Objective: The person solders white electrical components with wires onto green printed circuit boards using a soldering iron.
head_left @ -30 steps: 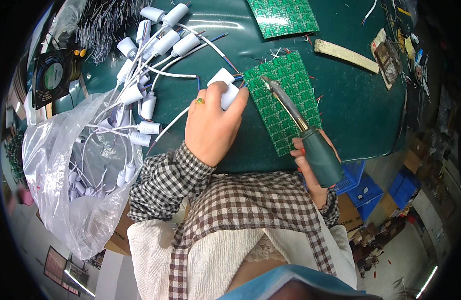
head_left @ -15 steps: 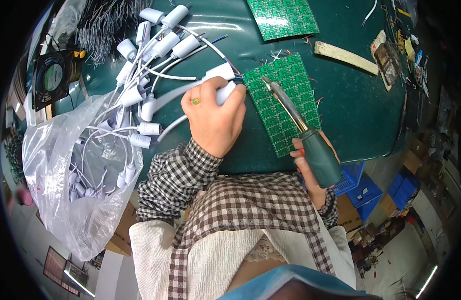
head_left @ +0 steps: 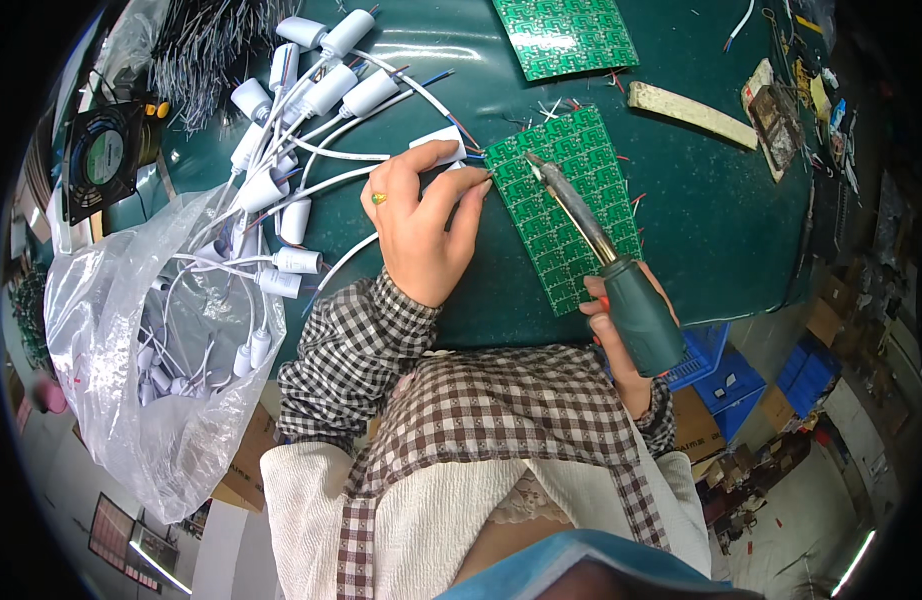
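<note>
My left hand point(head_left: 421, 225), with a ring on one finger, grips a white plastic housing point(head_left: 443, 143) with a cable and presses its wire ends against the left edge of a green circuit board panel point(head_left: 571, 210). My right hand point(head_left: 621, 340) holds a soldering iron point(head_left: 601, 260) by its dark green handle. The iron's tip rests on the panel's upper left corner, close to my left fingertips.
Several white housings with cables point(head_left: 301, 110) lie at the upper left on the dark green table point(head_left: 701, 220). A clear plastic bag point(head_left: 141, 340) of more housings hangs at the left. A second green panel point(head_left: 566, 35), a small fan point(head_left: 101, 160) and blue crates point(head_left: 731, 380) lie around.
My left hand has shifted up and right, bringing the white housing's wires to the panel's edge. The soldering iron stays almost where it was.
</note>
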Available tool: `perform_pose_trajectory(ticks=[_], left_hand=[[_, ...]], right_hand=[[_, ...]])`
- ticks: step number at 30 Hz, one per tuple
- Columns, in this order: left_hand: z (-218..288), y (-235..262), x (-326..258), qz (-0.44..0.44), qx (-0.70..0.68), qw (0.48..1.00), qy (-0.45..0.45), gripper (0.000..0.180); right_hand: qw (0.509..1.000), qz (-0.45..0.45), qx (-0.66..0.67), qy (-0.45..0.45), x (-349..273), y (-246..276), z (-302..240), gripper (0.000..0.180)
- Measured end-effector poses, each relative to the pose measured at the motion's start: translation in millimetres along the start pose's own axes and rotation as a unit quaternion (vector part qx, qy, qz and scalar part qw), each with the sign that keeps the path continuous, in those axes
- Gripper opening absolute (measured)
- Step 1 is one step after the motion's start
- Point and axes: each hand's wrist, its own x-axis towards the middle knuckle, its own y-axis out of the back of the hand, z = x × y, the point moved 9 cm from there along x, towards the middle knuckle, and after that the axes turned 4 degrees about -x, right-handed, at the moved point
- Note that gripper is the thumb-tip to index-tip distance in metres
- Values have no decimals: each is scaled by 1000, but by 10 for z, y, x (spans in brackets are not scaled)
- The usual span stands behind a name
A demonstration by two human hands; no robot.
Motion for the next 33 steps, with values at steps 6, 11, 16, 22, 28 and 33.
perform_pose_trajectory(ticks=[6, 11, 16, 22, 28, 33], left_hand=[[46, -6, 39, -5, 1, 1000, -3, 16], [19, -46, 106, -28, 4, 999, 35, 13], [43, -62, 109, -28, 18, 999, 34, 13], [128, -52, 97, -24, 64, 998, 8, 13], [149, -60, 91, -23, 69, 997, 4, 13], [151, -70, 100, -27, 70, 997, 8, 13]], right_hand=[[1000, 3, -26, 7, 4, -4, -15, 63], [999, -4, -49, 24, 3, -13, -43, 62], [999, -5, -46, 12, 16, -11, -62, 61], [994, -21, -97, 36, 11, -46, -102, 60], [992, -35, -114, 40, -4, -75, -93, 60], [990, -40, -124, 52, -18, -87, -88, 61]])
